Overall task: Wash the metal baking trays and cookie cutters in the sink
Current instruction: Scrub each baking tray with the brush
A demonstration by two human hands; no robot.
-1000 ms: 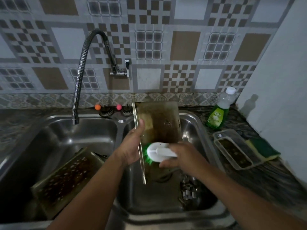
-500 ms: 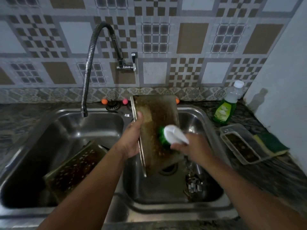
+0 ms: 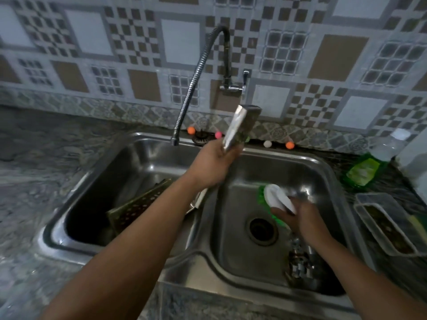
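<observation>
My left hand [image 3: 215, 162] grips a metal baking tray [image 3: 241, 125] by its lower end. The tray is raised edge-on above the divider of the double sink [image 3: 328, 162], just right of the tap spout, and is blurred. My right hand [image 3: 302, 218] holds a scrub brush [image 3: 277, 199] with a white handle and green bristles low in the right basin, apart from the tray. A perforated metal tray [image 3: 138, 206] leans in the left basin. Metal cookie cutters [image 3: 300, 264] lie at the front of the right basin.
A flexible tap [image 3: 198, 84] arches over the left basin. The drain [image 3: 262, 228] sits mid right basin. On the right counter are a green soap bottle [image 3: 367, 169] and a clear plastic container [image 3: 388, 225]. Small coloured balls [image 3: 288, 145] line the back rim.
My left hand has lifted the tray up and back, turning it edge-on. The brush has come off the tray and my right hand has lowered it into the right basin.
</observation>
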